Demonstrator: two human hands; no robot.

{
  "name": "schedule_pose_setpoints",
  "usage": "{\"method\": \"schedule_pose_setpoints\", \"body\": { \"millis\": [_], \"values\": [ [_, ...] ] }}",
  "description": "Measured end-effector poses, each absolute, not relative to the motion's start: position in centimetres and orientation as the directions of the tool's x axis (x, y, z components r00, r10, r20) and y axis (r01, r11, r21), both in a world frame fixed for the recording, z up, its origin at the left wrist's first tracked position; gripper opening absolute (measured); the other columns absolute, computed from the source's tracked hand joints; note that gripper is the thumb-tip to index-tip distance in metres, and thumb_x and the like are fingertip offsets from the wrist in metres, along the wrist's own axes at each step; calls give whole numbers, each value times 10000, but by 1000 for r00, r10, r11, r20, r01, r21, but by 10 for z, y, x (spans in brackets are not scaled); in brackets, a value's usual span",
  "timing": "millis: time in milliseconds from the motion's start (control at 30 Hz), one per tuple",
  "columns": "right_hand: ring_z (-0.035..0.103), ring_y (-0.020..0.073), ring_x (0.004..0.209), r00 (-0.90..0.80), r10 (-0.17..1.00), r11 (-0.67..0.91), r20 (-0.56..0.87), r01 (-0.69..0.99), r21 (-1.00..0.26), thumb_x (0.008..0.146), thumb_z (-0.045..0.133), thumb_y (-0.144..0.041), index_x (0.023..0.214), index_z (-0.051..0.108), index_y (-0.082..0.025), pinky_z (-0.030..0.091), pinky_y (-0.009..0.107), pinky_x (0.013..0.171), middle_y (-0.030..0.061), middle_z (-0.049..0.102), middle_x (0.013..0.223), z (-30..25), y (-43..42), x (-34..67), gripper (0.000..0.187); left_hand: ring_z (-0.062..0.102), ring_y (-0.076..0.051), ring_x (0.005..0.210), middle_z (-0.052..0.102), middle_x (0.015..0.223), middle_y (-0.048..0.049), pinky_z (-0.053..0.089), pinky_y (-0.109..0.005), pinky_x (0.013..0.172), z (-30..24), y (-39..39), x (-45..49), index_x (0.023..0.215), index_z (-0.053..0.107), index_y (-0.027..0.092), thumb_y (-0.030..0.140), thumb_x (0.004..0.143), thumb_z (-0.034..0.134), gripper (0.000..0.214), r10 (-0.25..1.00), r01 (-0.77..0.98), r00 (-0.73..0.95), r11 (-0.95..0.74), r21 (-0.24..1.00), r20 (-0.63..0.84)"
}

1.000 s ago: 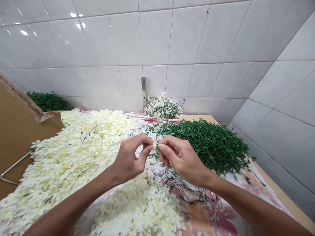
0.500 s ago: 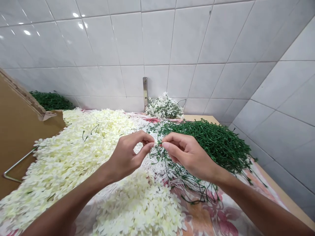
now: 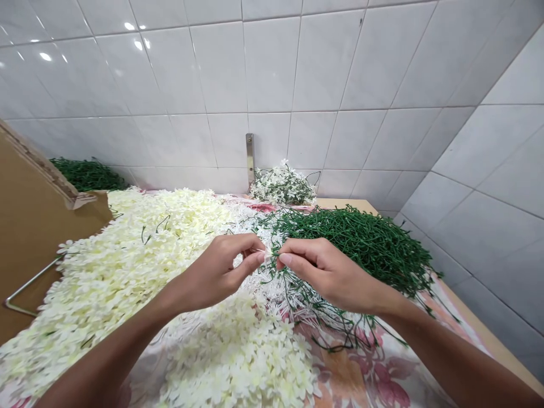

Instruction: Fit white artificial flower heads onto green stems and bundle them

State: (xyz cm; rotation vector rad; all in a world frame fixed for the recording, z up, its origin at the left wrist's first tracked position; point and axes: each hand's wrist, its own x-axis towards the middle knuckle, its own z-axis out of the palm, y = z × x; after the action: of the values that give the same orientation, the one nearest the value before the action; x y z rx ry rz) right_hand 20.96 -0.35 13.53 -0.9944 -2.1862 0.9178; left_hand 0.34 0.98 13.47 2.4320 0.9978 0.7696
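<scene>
Closest in, the left hand and right hand reach in from the lower corners and meet above the middle of the heap, fingertips almost touching. The left hand's grip is narrow: thumb and forefinger pinch a small white sprig. The right hand's grip is also narrow, its thumb and forefinger curled together just beside that sprig; whether they hold a thin stem or nothing, the view does not settle. Directly below the hands lies a tangle of green stems and white plastic sprigs, trailing loose strands toward the right. Around it, a floral cloth in pink and peach covers the tabletop, showing at lower right. A large spread of cream artificial blossoms fills the left and runs under the left forearm toward the near edge, with a few green stem ends poking out. To its left stands a brown cardboard sheet with a bent metal rod against it. Farther on, right of the hands, sits a dense pile of green stems; a smaller green pile lies far left behind the cardboard. At the far edge, a bundle of white-flowered sprigs rests against a white tiled wall, beside a steel bracket.
</scene>
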Motion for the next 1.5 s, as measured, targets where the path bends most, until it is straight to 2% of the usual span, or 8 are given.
{"method": "schedule_pose_setpoints", "body": {
  "millis": [233,533,700,833,1000,1133,1300,1500],
  "values": [
    [291,77,538,-576,801,491,164,474,-731,951,372,-269,647,338,-177,252,233,500,-48,329,589,135,-8,208,320,374,-90,553,407,618,40,309,-214,544,132,9,3,681,407,175,299,958,345,310,666,511,684,-729,455,299],
    [292,65,542,-596,793,439,127,413,-798,969,357,-317,690,378,-173,258,211,499,-54,343,611,133,-6,209,315,409,-87,592,434,657,35,337,-224,589,132,7,3,723,426,173,368,978,269,357,699,494,674,-668,556,240],
    [299,56,517,-554,812,441,184,376,-815,961,380,-296,687,398,-168,262,205,496,-56,357,596,134,-6,207,303,540,-125,718,582,824,7,421,-249,655,130,8,-1,1034,542,217,557,905,370,403,742,474,636,-591,652,210],
    [295,55,518,-553,809,452,199,370,-812,955,386,-275,683,411,-166,260,204,495,-57,354,593,132,-6,205,294,600,-142,877,617,1045,0,482,-242,736,129,8,4,1242,468,291,480,848,559,447,773,451,598,-543,708,212],
    [282,53,514,-525,813,478,253,353,-804,952,389,-263,681,414,-166,259,202,490,-60,342,590,129,-5,205,288,625,-122,832,649,949,0,505,-217,687,125,10,9,1020,592,233,395,884,540,218,801,356,530,-509,784,279],
    [317,50,500,-483,825,494,292,367,-789,945,411,-248,698,469,-162,275,203,490,-61,381,571,129,-5,205,268,646,-118,728,650,828,-4,528,-225,634,123,12,8,918,613,192,370,881,552,192,815,256,493,-469,845,303],
    [349,49,499,-450,830,514,330,387,-766,935,433,-249,728,558,-153,291,205,492,-56,414,561,128,-4,205,260,627,-100,672,665,773,0,500,-206,581,124,12,10,836,666,189,309,866,587,147,814,303,417,-544,783,404],
    [370,49,509,-409,860,454,306,336,-826,930,464,-285,785,533,-171,303,191,469,-59,454,583,126,-3,206,197,603,-81,644,667,715,13,469,-190,575,123,13,11,789,678,185,260,863,595,135,762,357,406,-641,680,505]
  ]
}}
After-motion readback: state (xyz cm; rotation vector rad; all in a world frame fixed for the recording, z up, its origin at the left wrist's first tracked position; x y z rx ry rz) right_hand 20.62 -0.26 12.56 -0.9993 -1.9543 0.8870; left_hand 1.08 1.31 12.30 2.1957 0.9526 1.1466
